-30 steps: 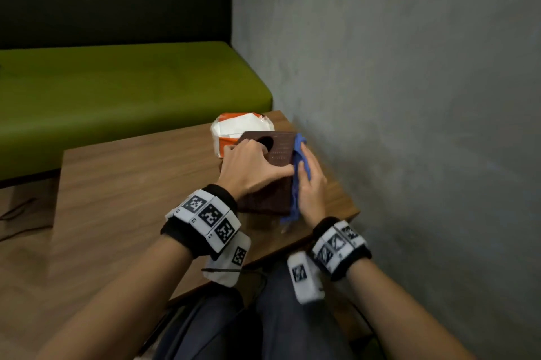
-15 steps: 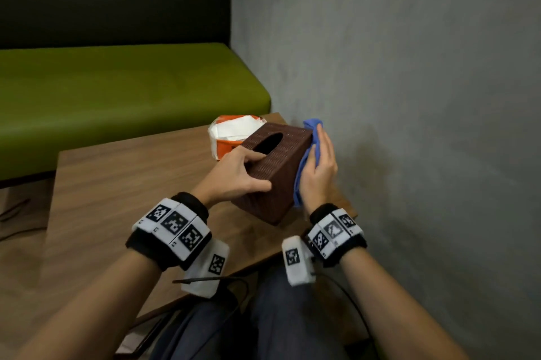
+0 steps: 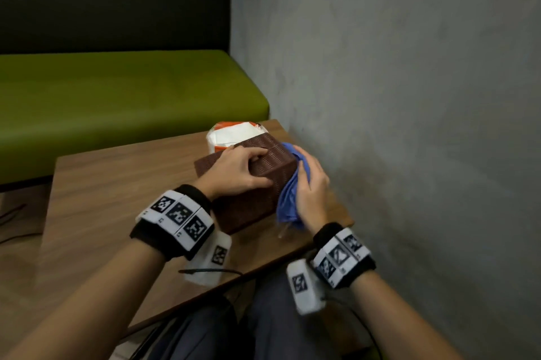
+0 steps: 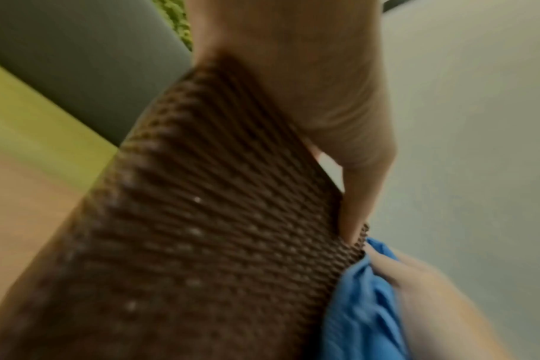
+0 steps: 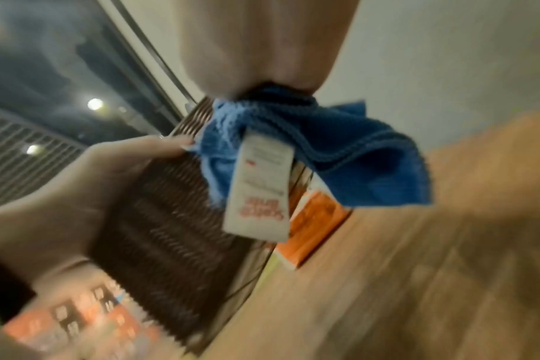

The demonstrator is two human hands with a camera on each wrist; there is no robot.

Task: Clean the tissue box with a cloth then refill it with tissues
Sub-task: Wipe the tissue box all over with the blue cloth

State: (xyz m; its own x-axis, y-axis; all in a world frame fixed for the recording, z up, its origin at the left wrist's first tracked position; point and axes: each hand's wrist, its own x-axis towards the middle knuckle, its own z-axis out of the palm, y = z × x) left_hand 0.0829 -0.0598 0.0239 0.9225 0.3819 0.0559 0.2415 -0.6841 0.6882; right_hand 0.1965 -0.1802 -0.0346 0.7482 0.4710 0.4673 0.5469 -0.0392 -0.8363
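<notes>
The brown woven tissue box (image 3: 265,175) (image 4: 201,231) (image 5: 160,219) sits tilted on the wooden table (image 3: 117,201). My left hand (image 3: 243,169) grips it from above, fingers curled over its top. My right hand (image 3: 311,195) holds a bunched blue cloth (image 3: 288,198) (image 4: 361,307) (image 5: 339,158) against the box's right side. A white label (image 5: 259,185) hangs from the cloth. Behind the box lies an orange and white tissue pack (image 3: 231,132) (image 5: 315,233).
A grey wall (image 3: 409,96) runs close along the table's right edge. A green bench (image 3: 117,102) stands beyond the table's far edge. My knees (image 3: 248,330) are under the near edge, with a black cable (image 3: 210,271) hanging there.
The box was turned so its opening is now covered by my left hand. My right hand with the cloth slid down the box's right side toward me.
</notes>
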